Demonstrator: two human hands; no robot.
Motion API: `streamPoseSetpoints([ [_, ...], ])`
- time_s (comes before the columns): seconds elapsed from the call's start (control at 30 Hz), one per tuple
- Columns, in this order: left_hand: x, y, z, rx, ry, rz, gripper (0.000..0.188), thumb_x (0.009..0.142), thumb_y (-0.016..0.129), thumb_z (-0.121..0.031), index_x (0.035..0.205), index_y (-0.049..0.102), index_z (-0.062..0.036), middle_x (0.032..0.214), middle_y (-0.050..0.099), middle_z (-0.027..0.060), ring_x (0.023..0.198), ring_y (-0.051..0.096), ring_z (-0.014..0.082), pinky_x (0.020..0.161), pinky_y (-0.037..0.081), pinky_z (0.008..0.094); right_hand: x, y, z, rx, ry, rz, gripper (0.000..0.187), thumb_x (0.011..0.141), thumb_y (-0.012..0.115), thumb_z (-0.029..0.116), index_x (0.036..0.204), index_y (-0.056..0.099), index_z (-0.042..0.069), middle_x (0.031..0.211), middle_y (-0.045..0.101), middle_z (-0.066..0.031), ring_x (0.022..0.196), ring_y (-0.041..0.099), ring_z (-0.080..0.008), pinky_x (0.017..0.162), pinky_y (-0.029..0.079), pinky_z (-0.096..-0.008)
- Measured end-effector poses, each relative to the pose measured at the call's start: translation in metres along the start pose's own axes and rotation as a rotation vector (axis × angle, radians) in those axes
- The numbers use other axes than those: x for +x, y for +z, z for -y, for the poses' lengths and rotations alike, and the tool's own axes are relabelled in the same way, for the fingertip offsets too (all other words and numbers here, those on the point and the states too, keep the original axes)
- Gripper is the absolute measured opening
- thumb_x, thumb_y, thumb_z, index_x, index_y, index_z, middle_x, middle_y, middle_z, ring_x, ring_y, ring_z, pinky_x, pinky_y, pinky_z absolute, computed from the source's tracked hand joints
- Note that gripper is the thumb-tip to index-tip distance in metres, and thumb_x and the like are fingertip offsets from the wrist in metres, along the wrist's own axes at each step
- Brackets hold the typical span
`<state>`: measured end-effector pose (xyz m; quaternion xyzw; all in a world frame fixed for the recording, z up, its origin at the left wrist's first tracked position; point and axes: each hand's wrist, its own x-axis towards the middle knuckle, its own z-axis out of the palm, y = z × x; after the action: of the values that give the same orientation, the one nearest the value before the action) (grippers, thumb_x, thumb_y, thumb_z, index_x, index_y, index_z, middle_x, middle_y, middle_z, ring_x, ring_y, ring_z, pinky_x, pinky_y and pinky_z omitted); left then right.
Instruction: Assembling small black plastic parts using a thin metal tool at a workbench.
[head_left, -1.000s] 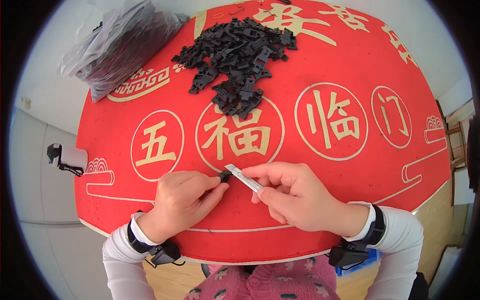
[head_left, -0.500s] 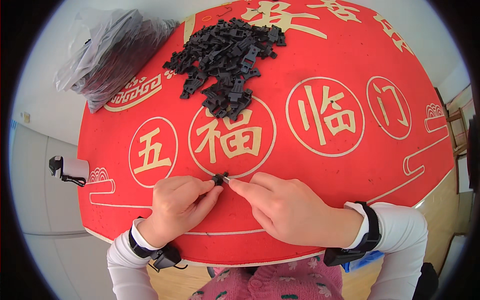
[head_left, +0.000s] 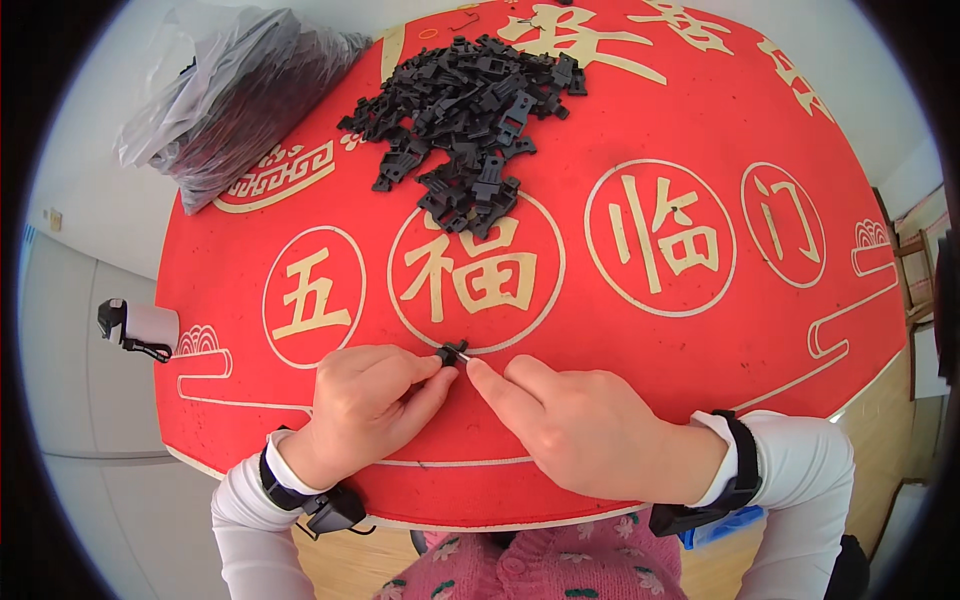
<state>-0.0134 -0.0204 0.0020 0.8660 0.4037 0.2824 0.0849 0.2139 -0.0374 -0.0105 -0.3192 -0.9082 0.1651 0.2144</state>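
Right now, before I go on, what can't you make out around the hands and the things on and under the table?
Hidden or unclear in the head view:
Slim tool: all but its end hidden by the right hand.
Small black piece: gripped end behind the left hand; details too small.
Black pile: lower pieces under upper ones.
Plastic bag: contents obscured by wrinkled film.
Blue object: partly covered.

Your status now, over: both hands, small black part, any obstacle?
Left hand pinching small black part. Right hand holding slim metal tool at it. Black pile farther back, not between hands.
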Motion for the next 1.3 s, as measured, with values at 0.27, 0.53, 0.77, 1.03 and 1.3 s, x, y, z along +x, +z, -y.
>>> streamPoseSetpoints([
  [0.27, 0.001, 0.001, 0.000, -0.015, -0.006, -0.001, 0.017, 0.069, 0.081, 0.000, 0.076, 0.065, -0.0016, 0.062, 0.063, 0.0102, 0.050, 0.060, 0.0219, 0.045, 0.044, 0.0291, -0.001, 0.002, 0.010, -0.213, -0.043, 0.006, 0.049, 0.082, 0.056, 0.008, 0.128, 0.055, -0.009, 0.084, 0.048, -0.0061, 0.055, 0.054, -0.0105, 0.047, 0.046, -0.0235],
  [0.53, 0.000, 0.001, 0.001, -0.044, -0.004, -0.012, 0.015, 0.071, 0.080, 0.000, 0.077, 0.066, -0.0016, 0.062, 0.062, 0.0094, 0.049, 0.059, 0.0212, 0.044, 0.043, 0.0292, 0.000, 0.001, 0.012, -0.298, -0.030, -0.010, 0.048, 0.081, 0.056, 0.007, 0.128, 0.057, -0.006, 0.083, 0.047, -0.0055, 0.054, 0.053, -0.0100, 0.045, 0.045, -0.0230],
  [0.77, 0.001, 0.003, 0.002, -0.092, 0.005, -0.043, 0.013, 0.073, 0.079, -0.001, 0.078, 0.067, -0.0016, 0.061, 0.061, 0.0086, 0.049, 0.058, 0.0207, 0.044, 0.042, 0.0292, -0.002, 0.000, 0.014, -0.268, 0.017, 0.008, 0.049, 0.081, 0.057, 0.006, 0.128, 0.056, -0.007, 0.083, 0.048, -0.0086, 0.057, 0.056, -0.0137, 0.048, 0.047, -0.0247],
  [1.03, -0.002, 0.001, 0.003, -0.077, 0.047, -0.044, 0.011, 0.074, 0.078, -0.001, 0.077, 0.067, -0.0010, 0.063, 0.061, 0.0088, 0.050, 0.059, 0.0214, 0.044, 0.044, 0.0300, 0.001, -0.007, -0.016, 0.109, 0.099, -0.107, 0.045, 0.086, 0.053, -0.004, 0.131, 0.053, -0.003, 0.089, 0.055, -0.0115, 0.065, 0.059, -0.0155, 0.053, 0.049, -0.0253],
  [1.3, 0.000, -0.001, 0.010, -0.085, -0.062, -0.033, 0.013, 0.074, 0.078, -0.003, 0.084, 0.070, 0.0000, 0.068, 0.063, 0.0106, 0.059, 0.062, 0.0239, 0.051, 0.048, 0.0316, 0.016, -0.030, -0.042, 1.221, 0.599, -0.092, 0.044, 0.090, 0.047, -0.007, 0.134, 0.049, -0.001, 0.098, 0.059, -0.0059, 0.059, 0.051, -0.0045, 0.046, 0.040, -0.0183],
])
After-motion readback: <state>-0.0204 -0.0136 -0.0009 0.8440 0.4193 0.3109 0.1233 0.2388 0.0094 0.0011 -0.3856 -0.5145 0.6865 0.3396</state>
